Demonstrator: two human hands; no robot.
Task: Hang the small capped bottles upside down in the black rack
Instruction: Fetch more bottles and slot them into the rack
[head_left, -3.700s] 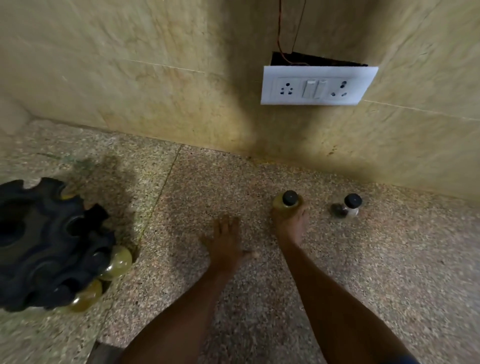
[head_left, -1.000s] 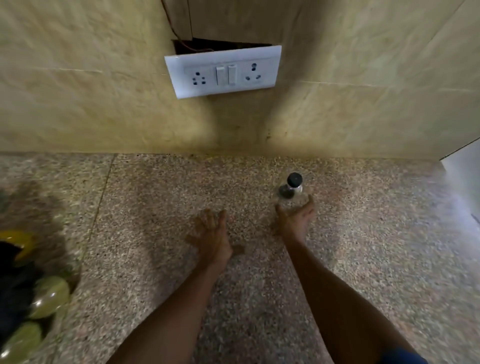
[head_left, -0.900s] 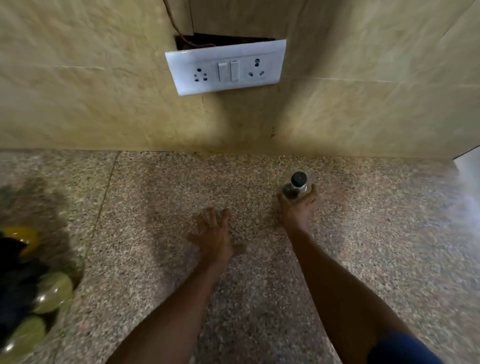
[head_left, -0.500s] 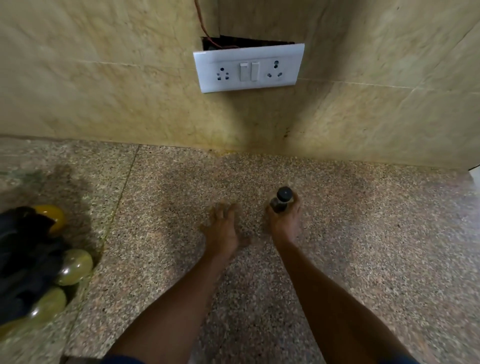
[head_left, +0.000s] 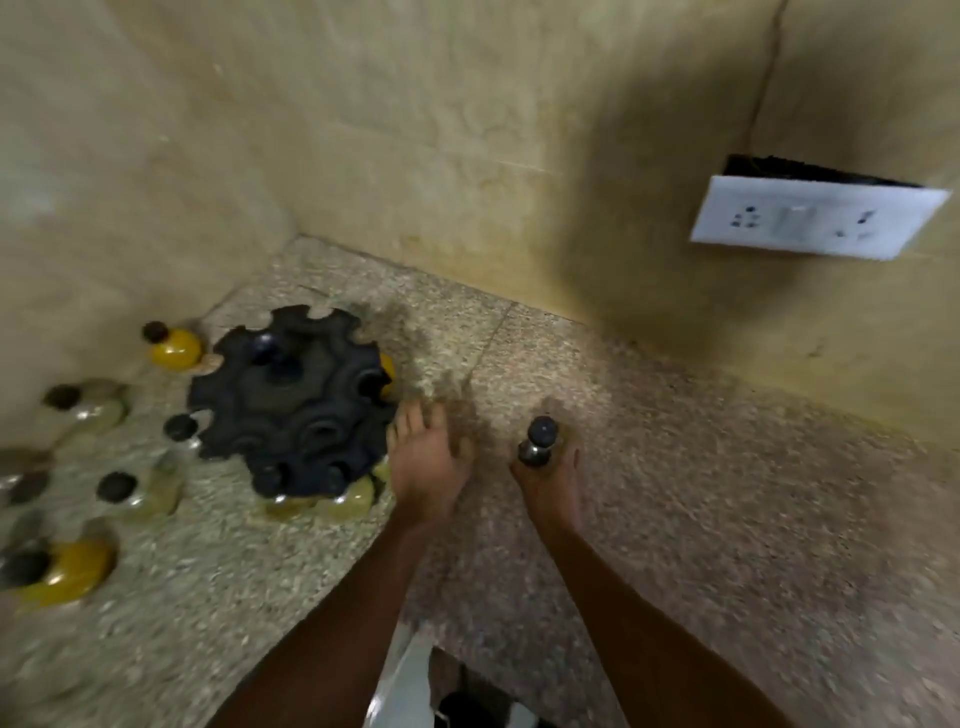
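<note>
My right hand is shut on a small clear bottle with a black cap, held upright above the speckled counter. My left hand is open, fingers spread, palm down just right of the black rack. The rack is a round black piece with notches around its rim. Pale and yellow bottles hang from its near and right edges, among them one hanging bottle. The whole view is motion-blurred.
Several capped bottles stand on the counter left of the rack, such as a yellow one by the wall and another yellow one at the left edge. A white socket plate is on the beige wall. The counter's front edge is below my arms.
My right hand closed on the clear bottle and lifted it off the counter. The view swung left, so the rack and the standing bottles came into sight. My left hand now lies beside the rack.
</note>
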